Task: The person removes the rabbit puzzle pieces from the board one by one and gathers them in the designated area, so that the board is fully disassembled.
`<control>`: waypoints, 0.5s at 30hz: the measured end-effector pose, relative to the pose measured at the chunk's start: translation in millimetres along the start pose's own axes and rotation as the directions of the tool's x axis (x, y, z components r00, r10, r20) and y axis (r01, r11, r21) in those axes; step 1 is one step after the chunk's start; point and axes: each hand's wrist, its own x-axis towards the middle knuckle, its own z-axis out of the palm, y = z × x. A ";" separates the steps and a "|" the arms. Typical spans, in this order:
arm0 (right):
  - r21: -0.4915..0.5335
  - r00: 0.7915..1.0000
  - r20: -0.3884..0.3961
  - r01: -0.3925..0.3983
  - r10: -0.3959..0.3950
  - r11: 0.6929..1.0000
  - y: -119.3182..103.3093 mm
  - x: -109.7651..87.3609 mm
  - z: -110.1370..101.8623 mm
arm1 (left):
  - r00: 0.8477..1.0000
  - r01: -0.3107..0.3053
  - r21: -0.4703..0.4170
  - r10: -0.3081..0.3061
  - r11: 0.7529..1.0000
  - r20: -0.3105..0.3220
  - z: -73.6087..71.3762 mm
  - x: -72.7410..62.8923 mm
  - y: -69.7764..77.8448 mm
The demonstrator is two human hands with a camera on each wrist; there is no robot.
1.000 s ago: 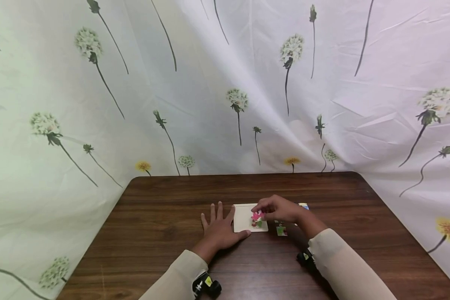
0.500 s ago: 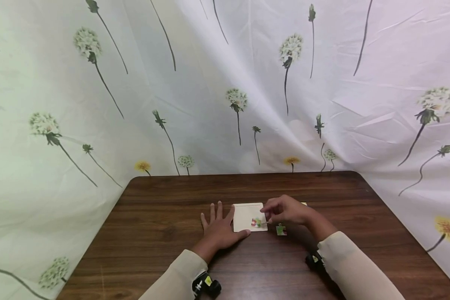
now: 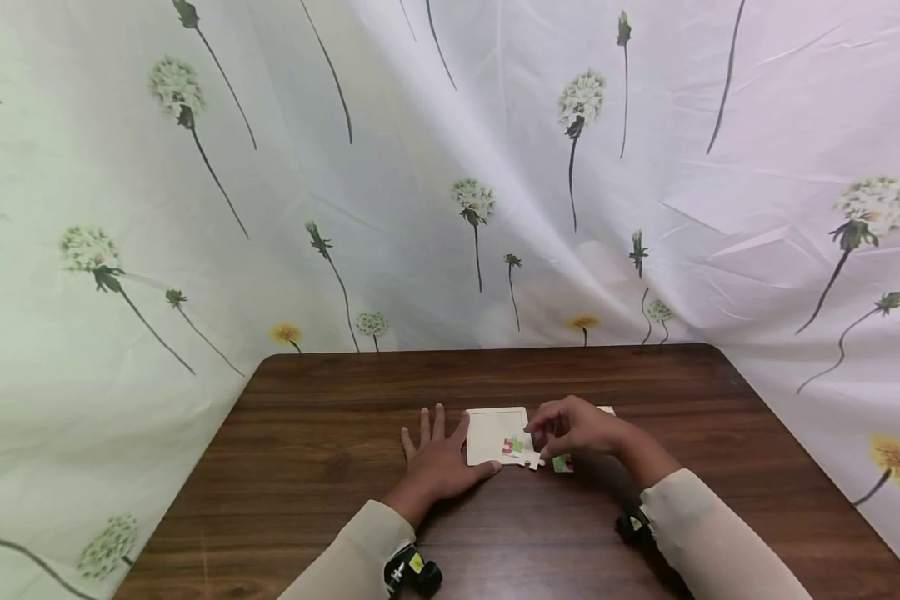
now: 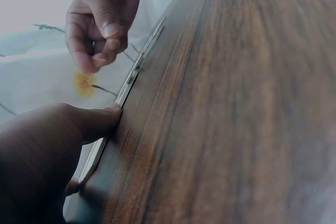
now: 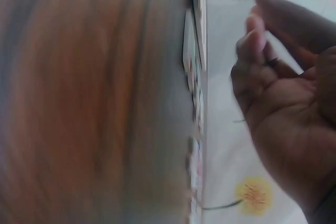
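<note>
A pale square puzzle board [image 3: 487, 429] lies on the table. My left hand [image 3: 438, 462] is spread flat at its left side, with the thumb [image 4: 100, 121] touching its near edge. A red and green puzzle piece [image 3: 512, 446] sits on the board near its front right. Across that corner lies a second piece, white side up [image 3: 531, 459], overhanging the board's edge. My right hand [image 3: 581, 429] hovers just above and right of it, fingers loosely bent. Both wrist views show nothing between the right hand's fingers [image 5: 252, 45].
On the wooden table [image 3: 330, 433], a green puzzle piece [image 3: 563, 463] lies right of the board. Another piece [image 3: 606, 410] shows partly behind the right hand. More thin pieces [image 5: 195, 166] appear edge-on in the right wrist view. A flower-print cloth [image 3: 420, 250] hangs behind.
The right hand, pinching a pink-patterned puzzle piece over the board, moved right and let go. That piece now lies white side up across the board's front right corner. The left hand stayed put.
</note>
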 end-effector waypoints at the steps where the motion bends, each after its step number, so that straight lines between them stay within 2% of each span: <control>1: -0.014 1.000 0.001 0.008 -0.008 1.000 1.2 0.0 1.4 | 1.000 0.000 -0.002 0.000 1.000 -0.002 -0.1 -0.2 0.4; 7: -0.119 0.998 -0.017 0.063 -0.066 0.991 7.1 -1.4 10.6 | 1.000 -0.001 0.002 0.001 1.000 -0.003 0.3 1.0 0.5; 15: -0.212 0.993 -0.099 0.036 -0.058 0.977 7.4 -4.7 18.8 | 1.000 0.007 0.001 -0.007 1.000 0.003 0.0 1.0 0.3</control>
